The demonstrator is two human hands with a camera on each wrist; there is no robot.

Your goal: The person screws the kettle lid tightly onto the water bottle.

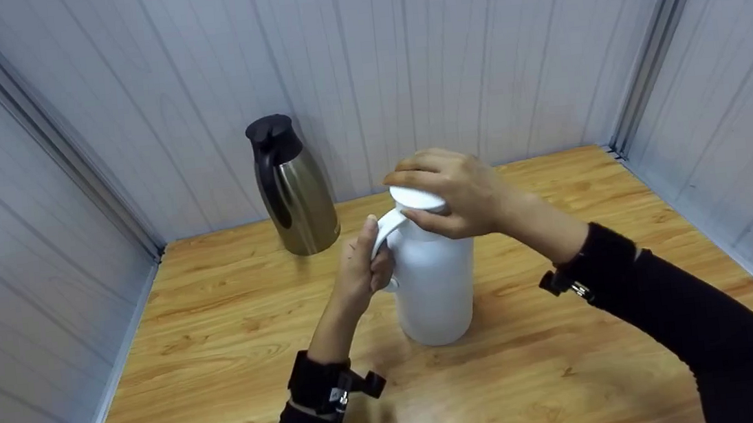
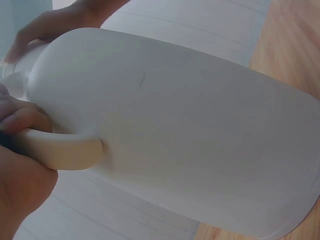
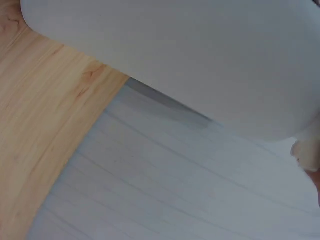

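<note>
On a wooden table point(image 1: 223, 337) walled by grey panels point(image 1: 402, 50), left hand point(image 1: 361, 271) grips handle point(image 1: 385, 228), right hand point(image 1: 450, 190) clasps lid point(image 1: 417, 198).

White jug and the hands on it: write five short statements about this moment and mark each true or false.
1. The left hand grips the handle of the white jug. True.
2. The right hand lies flat on the table. False: its fingers curl round the jug's lid.
3. The white jug lies on its side. False: it stands upright on the table.
4. A metal flask with a black top stands behind the jug, by the wall. True.
5. The metal flask touches the white jug. False: they stand apart.
</note>
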